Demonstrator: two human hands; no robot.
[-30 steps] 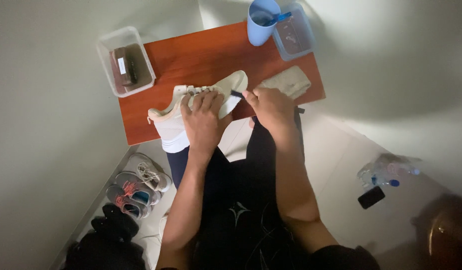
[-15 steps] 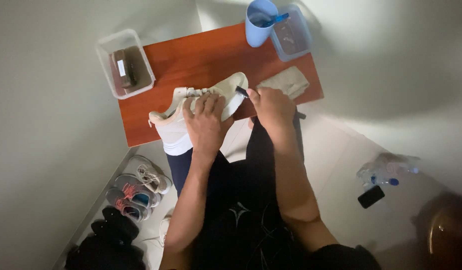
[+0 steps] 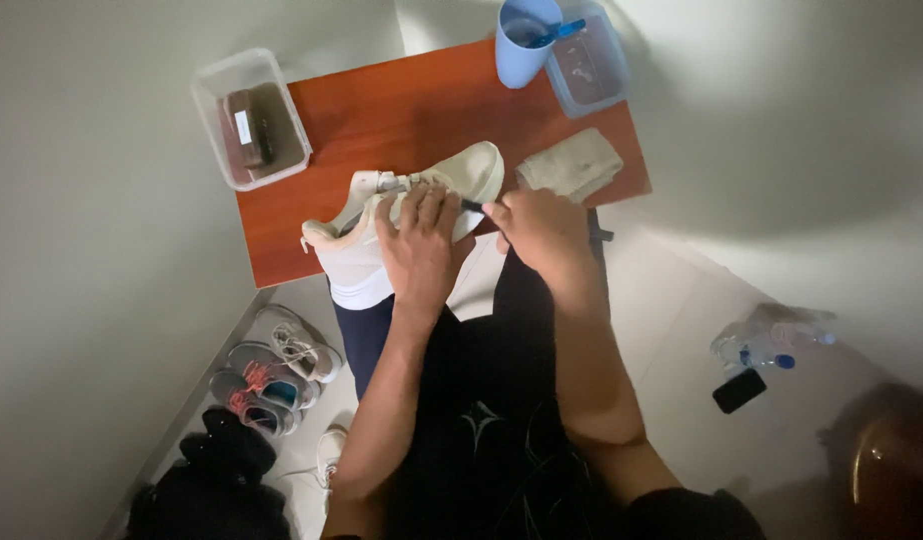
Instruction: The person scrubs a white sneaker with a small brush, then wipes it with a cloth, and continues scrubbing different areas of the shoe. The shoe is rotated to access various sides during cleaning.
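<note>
Two bare hands work over a small reddish-brown table (image 3: 381,110) set against pale walls. A cream-white sneaker (image 3: 401,215) lies tilted on its side across the table's near edge, its toe toward the middle of the top and its heel hanging out past the near left corner. The left hand (image 3: 421,250) lies over the sneaker's upper, fingers spread slightly and curled down onto it, pinning it in place. The right hand (image 3: 541,230) sits just beside the toe, at the near edge, fingers bunched together and pinched on a thin dark tool (image 3: 471,205) whose tip touches the side of the sneaker; what kind of tool it is cannot be told. On the far left corner a clear plastic tub (image 3: 209,95) holds a dark brush (image 3: 253,128). At the far right corner a second clear tub (image 3: 606,75) stands touching a blue cup (image 3: 516,55). A folded pale cloth (image 3: 571,165) lies near the right edge, just beyond the right hand. On the floor to the left, several pairs of shoes (image 3: 271,375) lie in a row along the wall; to the right lie a black phone (image 3: 738,390) and a plastic bottle (image 3: 771,340).
</note>
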